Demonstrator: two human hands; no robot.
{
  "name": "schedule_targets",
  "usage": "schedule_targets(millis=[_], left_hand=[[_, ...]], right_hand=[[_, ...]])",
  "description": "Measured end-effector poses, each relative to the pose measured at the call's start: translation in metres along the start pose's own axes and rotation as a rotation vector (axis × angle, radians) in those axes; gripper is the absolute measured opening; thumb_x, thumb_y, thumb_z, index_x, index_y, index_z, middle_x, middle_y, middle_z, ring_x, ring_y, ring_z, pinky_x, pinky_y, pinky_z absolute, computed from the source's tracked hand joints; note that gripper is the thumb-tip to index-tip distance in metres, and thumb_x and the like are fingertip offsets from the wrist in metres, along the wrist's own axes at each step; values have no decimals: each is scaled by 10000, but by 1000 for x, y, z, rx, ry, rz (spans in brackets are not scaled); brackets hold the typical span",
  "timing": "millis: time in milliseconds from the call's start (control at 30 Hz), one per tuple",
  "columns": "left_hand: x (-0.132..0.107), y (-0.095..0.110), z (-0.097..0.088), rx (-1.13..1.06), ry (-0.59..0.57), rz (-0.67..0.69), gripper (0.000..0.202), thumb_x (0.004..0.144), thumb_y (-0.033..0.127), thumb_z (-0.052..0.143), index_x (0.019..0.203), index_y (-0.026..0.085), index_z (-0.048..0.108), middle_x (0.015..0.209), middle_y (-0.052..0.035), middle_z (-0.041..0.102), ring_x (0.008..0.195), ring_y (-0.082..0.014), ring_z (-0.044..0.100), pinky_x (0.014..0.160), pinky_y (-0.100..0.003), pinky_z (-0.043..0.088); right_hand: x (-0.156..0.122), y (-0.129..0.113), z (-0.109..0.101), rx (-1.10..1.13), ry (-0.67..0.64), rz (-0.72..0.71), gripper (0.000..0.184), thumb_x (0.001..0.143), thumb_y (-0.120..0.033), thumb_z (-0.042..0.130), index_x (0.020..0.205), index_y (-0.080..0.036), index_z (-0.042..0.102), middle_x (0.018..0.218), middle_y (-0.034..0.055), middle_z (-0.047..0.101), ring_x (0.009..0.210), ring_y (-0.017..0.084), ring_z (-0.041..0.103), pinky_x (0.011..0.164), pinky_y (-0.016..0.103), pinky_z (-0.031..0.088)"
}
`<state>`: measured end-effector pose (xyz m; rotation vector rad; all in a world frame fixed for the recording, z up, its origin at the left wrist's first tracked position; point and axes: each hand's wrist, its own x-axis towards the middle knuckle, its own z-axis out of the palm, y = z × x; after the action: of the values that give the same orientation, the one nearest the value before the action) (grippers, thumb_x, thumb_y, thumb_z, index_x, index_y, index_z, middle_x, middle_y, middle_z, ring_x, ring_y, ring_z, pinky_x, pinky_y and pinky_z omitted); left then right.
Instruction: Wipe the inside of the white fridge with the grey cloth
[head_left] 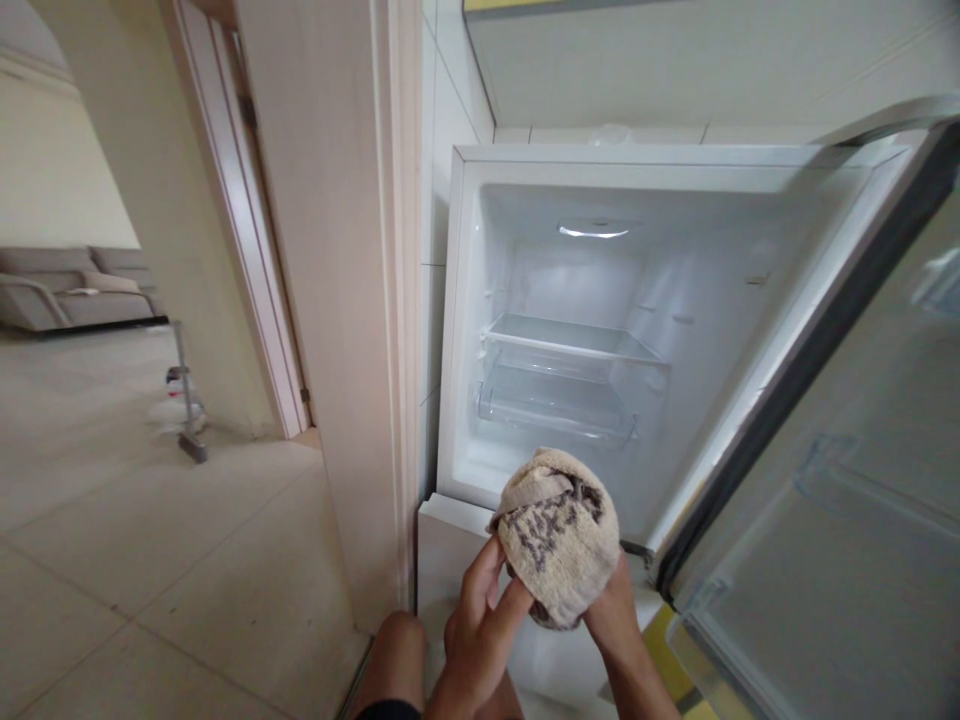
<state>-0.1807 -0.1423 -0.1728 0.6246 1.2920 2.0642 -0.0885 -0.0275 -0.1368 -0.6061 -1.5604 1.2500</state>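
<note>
A beige cloth (559,535) with a grey pattern is bunched into a ball in front of the open fridge (457,300). My right hand (611,610) is wrapped inside and under the cloth, fingers hidden by it. My left hand (480,615) pinches the cloth's lower left edge with its fingers curled on it. Both hands are held just below the fridge's bottom edge. Inside the lit fridge there are a clear glass shelf (574,340) and a clear drawer (555,405), both with nothing on them.
The fridge door (847,430) swings open at the right, with clear door bins. A wall and door frame (330,300) stand at the left. Beyond lies a tiled floor with a mop (187,400) and a grey sofa (75,290). My knee (394,655) is at the bottom.
</note>
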Motion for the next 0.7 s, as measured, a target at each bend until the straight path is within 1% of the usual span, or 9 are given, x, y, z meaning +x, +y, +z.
schedule_targets(millis=[100,200,267,333,400,467,567,633,700], left_hand=[[12,15,-2,51,-74,122,579,754,562,808,1191,185,758,1300,-158,722,1295,-342,631,1144,-449,480],[36,31,-14,106,76,197,483,780,580,767,1039,172,789,1139,-153,776,1137,-311,715,1042,-421,554],[61,42,-25,159,202,254,442,793,563,743,983,165,773,1081,-146,782,1069,-295,731,1000,-424,572],[93,53,-33,229,280,345,382,817,502,707,1006,171,736,1087,-137,773,1070,-283,725,1005,-440,566],[129,62,-37,336,317,458,350,826,415,672,1087,182,690,1175,-137,745,1140,-279,699,1056,-462,535],[165,70,-37,507,339,538,440,810,321,662,1224,179,622,1338,-161,667,1245,-298,645,1120,-501,482],[211,80,-31,761,346,596,655,798,255,662,1412,117,480,1489,-231,530,1421,-358,493,1200,-549,381],[237,85,-25,841,343,605,766,788,251,688,1474,74,396,1531,-270,469,1473,-390,420,1216,-561,351],[260,89,-20,863,347,607,845,776,264,726,1503,59,347,1552,-286,441,1480,-403,409,1213,-558,358]], right_hand=[[19,4,-8,36,115,-17,405,654,-520,809,923,-218,779,895,110,806,820,277,740,754,370,641],[47,-2,-13,190,185,-21,495,679,-485,817,1095,-228,741,1112,110,787,1009,267,732,939,404,604],[69,-12,-13,341,196,28,525,658,-410,837,1142,-251,712,1183,69,769,1073,254,719,1001,425,582],[92,-22,-10,494,176,151,480,603,-343,850,1057,-253,725,1090,27,791,1028,260,738,993,443,593],[115,-30,-4,606,114,262,375,573,-313,840,924,-235,736,921,15,803,958,284,757,970,467,610],[139,-35,3,666,36,301,290,597,-316,811,861,-220,736,822,26,793,944,303,763,963,489,614],[180,-33,15,672,-47,301,205,665,-305,753,844,-208,733,780,39,783,944,298,766,942,496,619],[208,-27,24,638,-91,288,156,717,-306,709,832,-202,726,782,49,782,928,287,767,919,502,620],[235,-18,34,596,-130,227,128,761,-286,667,829,-192,722,780,60,780,905,279,766,899,512,618]])
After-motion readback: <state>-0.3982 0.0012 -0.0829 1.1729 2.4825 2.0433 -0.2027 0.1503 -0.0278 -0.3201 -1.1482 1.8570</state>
